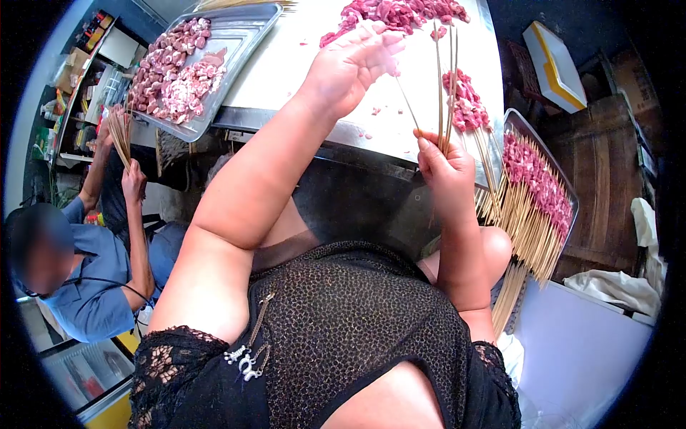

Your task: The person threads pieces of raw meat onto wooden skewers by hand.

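Observation:
My right hand (446,168) is closed around several thin bamboo skewers (449,93), most of them upright. One skewer (406,96) leans out of the bunch toward my left hand (355,63). My left hand is palm up above the white tabletop with its fingers curled and partly blurred. A small pink piece of raw meat (392,69) shows at its fingertips, by the tip of the leaning skewer. Beyond the left hand lies a pile of cut raw meat (400,16). Right of the bunch, meat-loaded skewers (468,104) lie on the table.
A metal tray (246,64) of meat chunks sits at the table's left. At the right, another tray (569,189) holds many loaded skewers (532,193). A seated co-worker (100,257) at left holds a skewer bundle (120,136). A white-and-yellow box (557,68) stands far right.

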Demonstrator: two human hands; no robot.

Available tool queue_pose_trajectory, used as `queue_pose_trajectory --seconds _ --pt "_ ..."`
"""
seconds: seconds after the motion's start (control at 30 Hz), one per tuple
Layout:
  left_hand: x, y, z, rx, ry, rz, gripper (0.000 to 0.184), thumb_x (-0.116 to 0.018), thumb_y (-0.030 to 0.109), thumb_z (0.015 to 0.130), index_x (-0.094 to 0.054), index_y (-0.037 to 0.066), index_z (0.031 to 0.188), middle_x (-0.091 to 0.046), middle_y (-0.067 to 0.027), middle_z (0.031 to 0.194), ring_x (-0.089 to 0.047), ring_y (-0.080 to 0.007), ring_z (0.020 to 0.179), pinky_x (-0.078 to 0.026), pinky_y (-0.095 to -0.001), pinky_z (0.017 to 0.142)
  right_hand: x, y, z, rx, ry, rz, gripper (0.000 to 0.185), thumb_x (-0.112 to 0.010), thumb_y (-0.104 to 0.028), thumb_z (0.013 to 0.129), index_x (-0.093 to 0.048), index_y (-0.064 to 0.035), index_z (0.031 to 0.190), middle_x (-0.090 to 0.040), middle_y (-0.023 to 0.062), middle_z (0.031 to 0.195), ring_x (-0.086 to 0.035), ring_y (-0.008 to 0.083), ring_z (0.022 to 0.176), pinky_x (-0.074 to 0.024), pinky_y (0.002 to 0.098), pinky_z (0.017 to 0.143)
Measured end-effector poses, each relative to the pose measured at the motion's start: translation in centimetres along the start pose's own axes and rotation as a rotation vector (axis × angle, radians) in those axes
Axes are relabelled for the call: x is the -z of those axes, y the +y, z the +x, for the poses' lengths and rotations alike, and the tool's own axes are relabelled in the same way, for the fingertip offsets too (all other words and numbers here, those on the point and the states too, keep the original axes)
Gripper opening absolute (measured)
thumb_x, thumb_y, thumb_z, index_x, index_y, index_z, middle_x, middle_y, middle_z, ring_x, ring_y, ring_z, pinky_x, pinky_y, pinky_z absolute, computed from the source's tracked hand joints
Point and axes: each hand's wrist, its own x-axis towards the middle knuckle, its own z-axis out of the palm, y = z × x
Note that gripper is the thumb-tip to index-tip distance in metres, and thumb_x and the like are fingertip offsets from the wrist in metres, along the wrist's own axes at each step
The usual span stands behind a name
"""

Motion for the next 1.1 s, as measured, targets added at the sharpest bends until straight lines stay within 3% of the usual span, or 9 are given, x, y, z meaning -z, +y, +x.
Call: queue_pose_trajectory --seconds 0.17,0.37,0.5,0.7,0.9,0.97,1.1 --pt "0.7 0.8 0.8 0.031 0.19 -0.171 0.039 -0.028 0.026 0.099 -0.042 -0.004 0.118 -0.053 -0.023 0.118 -0.054 -0.0326 0.109 -0.042 -0.0452 0.096 0.0 0.5 -0.1 -0.001 -0.03 0.002 0.019 -0.057 -0.009 0.087 -0.064 0.0002 0.101 -0.05 -0.0045 0.06 -0.041 0.0016 0.05 -0.0306 0.0169 0.046" --pt "0.9 1.1 0.6 0.082 0.118 -0.18 0.048 -0.024 0.032 0.099 -0.042 -0.007 0.119 -0.053 -0.0245 0.116 -0.054 -0.0334 0.109 -0.042 -0.0459 0.096 -0.2 0.4 0.0 0.005 -0.02 -0.017 0.018 -0.056 -0.009 0.087 -0.064 0.0001 0.101 -0.05 -0.0044 0.059 -0.041 0.0017 0.05 -0.0307 0.0172 0.045" --pt "0.4 1.0 0.4 0.091 0.136 -0.133 0.049 -0.024 0.032 0.099 -0.043 -0.008 0.119 -0.054 -0.0242 0.114 -0.054 -0.0335 0.109 -0.042 -0.0456 0.097 -0.3 0.5 0.2 0.012 -0.006 -0.008 0.018 -0.057 -0.011 0.087 -0.064 -0.0006 0.101 -0.05 -0.0042 0.058 -0.041 0.002 0.049 -0.0311 0.0177 0.045" --pt "0.4 0.7 0.3 0.09 0.124 -0.11 0.035 -0.03 0.018 0.097 -0.044 -0.008 0.117 -0.056 -0.0247 0.111 -0.055 -0.0348 0.107 -0.044 -0.0482 0.094 -0.3 0.5 0.1 0.006 0.006 -0.08 0.019 -0.057 -0.012 0.087 -0.064 -0.0006 0.101 -0.05 -0.0042 0.059 -0.042 0.0026 0.05 -0.0329 0.0181 0.046" --pt "-0.6 -0.3 0.0 0.009 0.193 -0.028 0.026 -0.032 0.014 0.095 -0.047 -0.004 0.105 -0.059 -0.0212 0.096 -0.06 -0.0308 0.09 -0.048 -0.0508 0.088 -0.5 1.3 0.4 0.091 0.017 -0.104 0.019 -0.057 -0.01 0.087 -0.064 -0.0007 0.103 -0.05 -0.0043 0.06 -0.042 0.0024 0.052 -0.0342 0.0182 0.048" --pt "-0.6 -0.9 -0.1 -0.061 0.177 -0.056 0.023 -0.03 0.014 0.095 -0.047 -0.001 0.099 -0.057 -0.0155 0.085 -0.058 -0.0261 0.076 -0.049 -0.0493 0.085 -0.9 1.2 0.2 0.091 0.02 -0.101 0.019 -0.057 -0.01 0.087 -0.064 -0.001 0.103 -0.05 -0.0042 0.061 -0.042 0.0024 0.052 -0.0341 0.0181 0.048" --pt "-1.0 -1.3 -0.3 -0.08 0.227 -0.062 0.022 -0.029 0.014 0.093 -0.047 0.002 0.092 -0.053 -0.0099 0.075 -0.053 -0.022 0.067 -0.051 -0.046 0.079 -1.5 1.3 -0.1 0.112 0.013 -0.108 0.019 -0.056 -0.01 0.088 -0.064 -0.0011 0.103 -0.05 -0.004 0.062 -0.042 0.0025 0.052 -0.0344 0.018 0.048"
